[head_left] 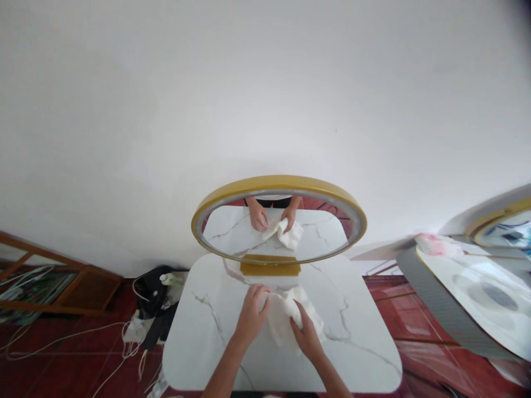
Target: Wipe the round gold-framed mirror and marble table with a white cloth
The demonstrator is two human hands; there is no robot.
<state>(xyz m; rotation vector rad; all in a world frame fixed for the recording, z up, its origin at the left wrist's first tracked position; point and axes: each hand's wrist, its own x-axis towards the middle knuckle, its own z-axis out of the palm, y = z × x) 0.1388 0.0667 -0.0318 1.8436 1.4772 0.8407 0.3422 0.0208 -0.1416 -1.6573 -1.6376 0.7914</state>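
A crumpled white cloth (pixel 282 320) lies bunched on the white marble-patterned tabletop (pixel 199 342). My right hand (pixel 306 334) grips its right part, fingers wrapped over a fold. At the cloth's upper left edge is my left hand (pixel 251 312), its fingers bent, with a gap between thumb and forefinger. Whether its fingertips touch the cloth is unclear. Behind the cloth, an oval gold-rimmed mirror (pixel 277 226) stands on a gold base (pixel 269 268) and reflects both hands and the cloth.
A white wall (pixel 265 99) rises behind the table. To the right stands a white-topped ribbed cabinet (pixel 489 293) with a pink-and-white item (pixel 437 244) on it. On the red floor at left are a black bag (pixel 150 290), a bottle (pixel 168 279), loose cables (pixel 118 367) and a wooden rack (pixel 87 290).
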